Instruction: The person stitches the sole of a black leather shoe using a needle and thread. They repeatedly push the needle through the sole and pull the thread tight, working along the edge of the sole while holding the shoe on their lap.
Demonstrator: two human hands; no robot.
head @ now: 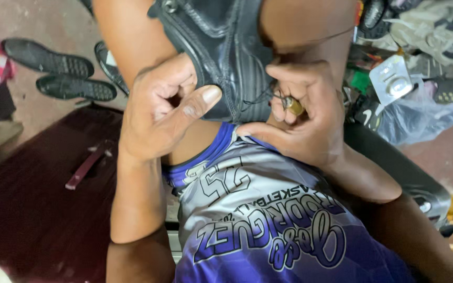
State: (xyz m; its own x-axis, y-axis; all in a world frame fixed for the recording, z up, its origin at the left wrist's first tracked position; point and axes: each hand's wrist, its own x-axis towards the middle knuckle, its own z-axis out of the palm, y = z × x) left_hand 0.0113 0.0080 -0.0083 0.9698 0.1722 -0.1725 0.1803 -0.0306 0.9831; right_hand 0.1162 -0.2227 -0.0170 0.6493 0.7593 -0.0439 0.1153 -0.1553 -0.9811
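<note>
Head view: person seated, looking down at own lap.
Shoe: black leather shoe [226,52] wedged between the knees, top centre of frame.
Left hand [158,110]: fingers curled, thumb pressed flat against the shoe's side; grips nothing else.
Right hand [305,115]: fingers pinched closed on a small brass-coloured tool [293,106], touching the shoe's edge; thin dark thread [260,97] beside it.
Surroundings: two black soles [61,73] on floor, left; pile of shoes [425,31], right.
</note>
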